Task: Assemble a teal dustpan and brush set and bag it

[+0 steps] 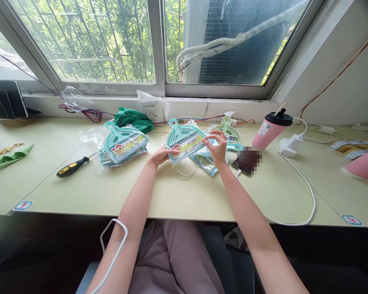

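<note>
Desk front (187,196) open; screwdriver (72,166) left, phone (245,163) & cable (303,181) right.

One head-worn camera is looking forward and down from close above the counter (184,196), facing the window (92,41) behind it.

You're at a small packing workbench (187,196) by a window (88,45): bagged dustpan sets (125,145) piled at left, a screwdriver (72,166), loose wires (92,114) on the far sill.
</note>
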Demonstrator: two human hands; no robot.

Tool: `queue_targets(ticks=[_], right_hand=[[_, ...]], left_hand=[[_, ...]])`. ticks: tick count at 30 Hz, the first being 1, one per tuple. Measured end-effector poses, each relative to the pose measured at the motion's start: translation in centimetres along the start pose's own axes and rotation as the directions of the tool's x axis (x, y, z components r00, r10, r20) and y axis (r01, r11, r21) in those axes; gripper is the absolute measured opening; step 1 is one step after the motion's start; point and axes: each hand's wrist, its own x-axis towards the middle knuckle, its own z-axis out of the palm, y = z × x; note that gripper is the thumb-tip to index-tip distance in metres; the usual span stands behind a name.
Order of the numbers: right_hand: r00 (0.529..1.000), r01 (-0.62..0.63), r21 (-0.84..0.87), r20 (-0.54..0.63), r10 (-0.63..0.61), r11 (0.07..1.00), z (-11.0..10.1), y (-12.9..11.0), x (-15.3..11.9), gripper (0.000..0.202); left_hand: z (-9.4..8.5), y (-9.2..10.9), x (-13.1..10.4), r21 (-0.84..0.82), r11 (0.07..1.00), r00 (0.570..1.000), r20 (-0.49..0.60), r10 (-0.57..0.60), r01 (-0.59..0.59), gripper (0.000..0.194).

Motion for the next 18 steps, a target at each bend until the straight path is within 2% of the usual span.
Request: queue_targets(ticks=[3, 6, 10, 12, 14, 16, 17, 18], right_hand=[[0.999, -0.032, -0.085, -0.028, 0.030, 0.996, 0.3, 0.8, -0.2, 0.015], [0.998, -0.030, -0.101, -0.064, 0.023, 0.994, 0.7, 1.3, -0.6, 0.015], [0.993, -0.110, 0.016, -0.045, 0.110, 0.994, 1.1, 1.0, -1.3, 0.018], [0.977, -0.210, 0.116, -0.006, 0.212, 0.971, 1.1, 0.9, -1.2, 0.037], [0.925, -0.377, 0.229, 0.142, 0.352, 0.897, 0.8, 1.1, -0.7, 0.055], [0.800, -0.576, 0.290, 0.391, 0.455, 0.764, 0.5, 1.5, -0.1, 0.052], [0.732, -0.650, 0.296, 0.491, 0.472, 0.700, 0.3, 1.8, 0.2, 0.045], [0.684, -0.696, 0.299, 0.552, 0.477, 0.653, 0.1, 2.0, 0.4, 0.038]], left_hand=[[0.4, -0.4, 0.2, -0.005, 1.000, 0.999, 0.025, 0.024, -0.024, 0.040], [0.7, -0.6, 0.2, -0.008, 0.999, 0.997, 0.067, 0.044, -0.043, 0.042], [1.0, -0.6, 0.0, 0.008, 0.999, 0.995, 0.082, 0.051, -0.051, 0.045], [1.0, -0.4, -0.3, 0.028, 0.998, 0.996, 0.081, 0.047, -0.049, 0.046], [0.8, -0.2, -0.5, 0.044, 0.998, 0.996, 0.080, 0.042, -0.045, 0.049], [0.7, -0.1, -0.7, 0.058, 0.998, 0.996, 0.087, 0.029, -0.035, 0.052], [0.7, 0.0, -0.7, 0.065, 0.997, 0.996, 0.089, 0.025, -0.030, 0.053], [0.8, 0.0, -0.7, 0.074, 0.997, 0.995, 0.093, 0.024, -0.031, 0.054]])
